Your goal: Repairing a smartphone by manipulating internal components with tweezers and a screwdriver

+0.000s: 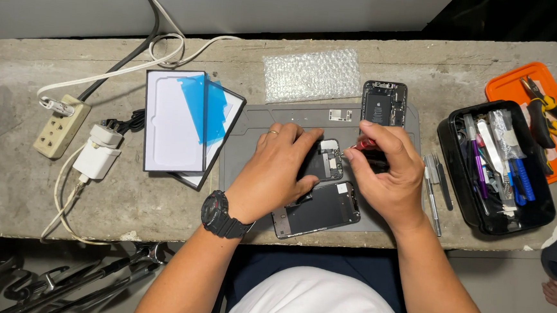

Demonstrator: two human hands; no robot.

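phone teardown on grey mat — hands at work

left hand (271, 175): pressed flat on opened phone panel (320, 207), fingers closed over small black component (325, 160) at mat centre.
right hand (386, 173): pinched shut on red-handled screwdriver (363, 144), tip at the component's edge.
step, as judged: fastener work on the component — steady vertical pressure called for next.
nearby: phone chassis (383, 103), grey repair mat (247, 142), black tool tray (452, 154), tweezers (432, 192).
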